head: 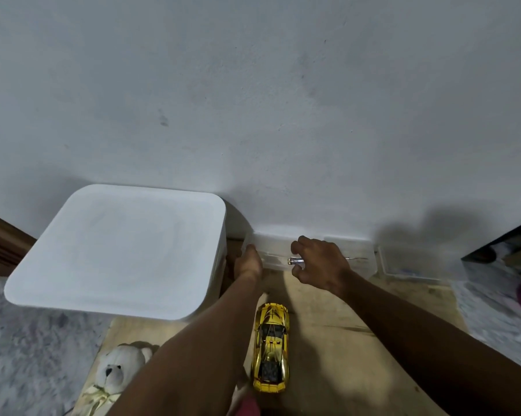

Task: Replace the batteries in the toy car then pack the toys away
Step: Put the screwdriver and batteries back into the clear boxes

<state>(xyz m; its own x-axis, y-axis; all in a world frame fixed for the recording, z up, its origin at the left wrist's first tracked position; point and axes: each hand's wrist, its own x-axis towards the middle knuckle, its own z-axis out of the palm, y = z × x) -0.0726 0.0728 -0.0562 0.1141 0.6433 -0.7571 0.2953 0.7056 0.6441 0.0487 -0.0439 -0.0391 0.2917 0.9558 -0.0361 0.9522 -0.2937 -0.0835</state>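
A shiny yellow toy car (pixel 271 346) stands on its wheels on the floor between my forearms, nose pointing away from me. Beyond it a clear plastic box (pixel 358 253) sits against the wall. My left hand (pixel 248 264) grips the box's left end. Over the box my right hand (pixel 319 264) pinches a silver battery (pixel 295 260) in its fingertips. A thin metal rod, perhaps a screwdriver (pixel 356 258), lies in the box to the right of that hand. A white teddy bear (pixel 116 370) lies at the lower left.
A big white bin with its lid on (pixel 124 250) stands left of my arm against the wall. A clear lid (pixel 403 265) lies right of the box. Grey speckled rug (pixel 28 349) flanks the wooden floor strip. Dark furniture (pixel 505 244) stands at far right.
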